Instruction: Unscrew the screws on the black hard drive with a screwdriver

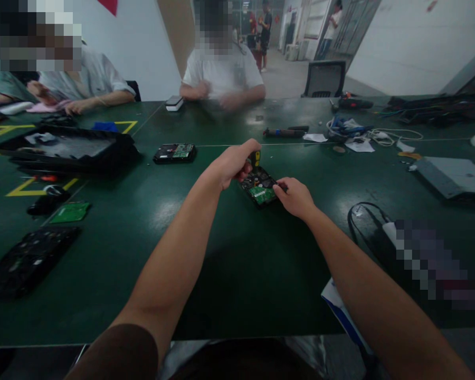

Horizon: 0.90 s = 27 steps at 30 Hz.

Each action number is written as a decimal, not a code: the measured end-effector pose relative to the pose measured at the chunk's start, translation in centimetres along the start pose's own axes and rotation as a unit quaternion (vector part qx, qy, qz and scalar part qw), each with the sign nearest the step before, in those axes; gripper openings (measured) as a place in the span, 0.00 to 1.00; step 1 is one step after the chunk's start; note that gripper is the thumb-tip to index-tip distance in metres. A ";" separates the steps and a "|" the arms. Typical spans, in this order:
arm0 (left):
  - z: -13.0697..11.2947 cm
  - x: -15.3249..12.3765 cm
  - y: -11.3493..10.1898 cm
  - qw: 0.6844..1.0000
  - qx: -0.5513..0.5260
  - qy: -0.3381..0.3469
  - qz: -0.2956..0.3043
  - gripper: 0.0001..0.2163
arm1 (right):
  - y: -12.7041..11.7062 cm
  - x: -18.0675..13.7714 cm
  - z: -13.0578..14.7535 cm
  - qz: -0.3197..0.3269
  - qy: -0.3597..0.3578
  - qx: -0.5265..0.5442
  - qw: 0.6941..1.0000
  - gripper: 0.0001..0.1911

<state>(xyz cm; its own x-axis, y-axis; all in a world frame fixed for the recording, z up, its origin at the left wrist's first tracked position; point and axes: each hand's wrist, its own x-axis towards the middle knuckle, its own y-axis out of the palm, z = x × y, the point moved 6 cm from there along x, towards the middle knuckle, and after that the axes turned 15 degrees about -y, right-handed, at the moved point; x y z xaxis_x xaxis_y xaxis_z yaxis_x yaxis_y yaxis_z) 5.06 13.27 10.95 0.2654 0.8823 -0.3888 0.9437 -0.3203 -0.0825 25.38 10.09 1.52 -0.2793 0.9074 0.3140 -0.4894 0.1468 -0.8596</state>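
A hard drive (263,194) with a green circuit board lies on the table in front of me, board side up. My left hand (239,160) is closed round a screwdriver (256,158) with a yellow and black handle, held upright above the drive's far side. The tip of the screwdriver is hidden, so I cannot tell whether it touches a screw. My right hand (295,196) grips the drive's right edge between thumb and fingers.
A second hard drive (175,153) lies beyond my left forearm. To the left are a black tray (122,150), a loose green circuit board (70,212) and a black slab-like part (27,258). Cables (348,128) and a grey metal box (455,177) lie to the right. People sit across the table.
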 end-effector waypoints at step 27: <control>0.2 -0.3 0.8 0.998 0.042 -0.020 0.037 0.19 | 0.2 0.0 -0.3 -0.007 -0.003 0.006 1.000 0.16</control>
<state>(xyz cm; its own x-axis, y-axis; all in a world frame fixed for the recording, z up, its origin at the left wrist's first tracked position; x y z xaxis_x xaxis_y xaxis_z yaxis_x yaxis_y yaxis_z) 5.66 12.70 10.83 0.3243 0.8413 -0.4324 0.9016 -0.4132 -0.1278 25.50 10.25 1.28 -0.2780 0.9029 0.3278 -0.5036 0.1536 -0.8502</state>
